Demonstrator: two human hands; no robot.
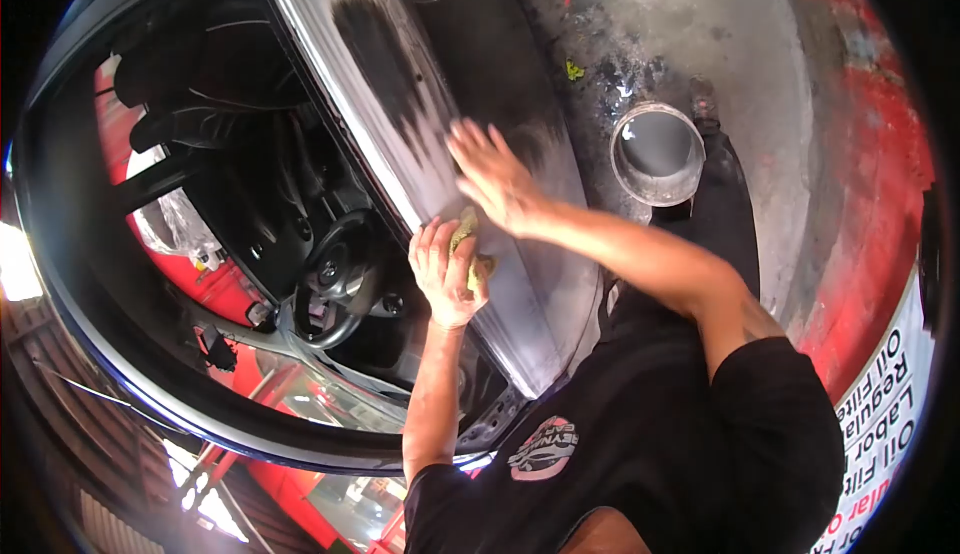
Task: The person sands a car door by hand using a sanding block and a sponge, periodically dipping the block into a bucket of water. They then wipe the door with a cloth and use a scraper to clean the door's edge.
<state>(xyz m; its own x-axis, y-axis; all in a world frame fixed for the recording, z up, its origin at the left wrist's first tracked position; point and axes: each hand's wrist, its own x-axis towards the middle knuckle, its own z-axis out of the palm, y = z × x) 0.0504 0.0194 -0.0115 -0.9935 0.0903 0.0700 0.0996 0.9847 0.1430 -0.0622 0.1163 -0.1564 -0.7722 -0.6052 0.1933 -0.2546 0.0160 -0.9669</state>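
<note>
Head view shows us leaning over a silver-grey car door panel (515,299), both forearms reaching in from the body. Our bare left hand (447,269) bends upward at the wrist, its curled fingers gripping a yellow-green sponge-like pad (466,244) on the panel below the window opening. Our bare right hand (495,182) extends flat beside it, fingers outstretched and slightly parted; whether they touch the metal, we cannot tell. Upside down on the white printed banner (885,424), we read "Regular", "Labor" and "Oil Filt". Our black T-shirt (660,424) carries a pale round logo (543,449), only partly legible.
</note>
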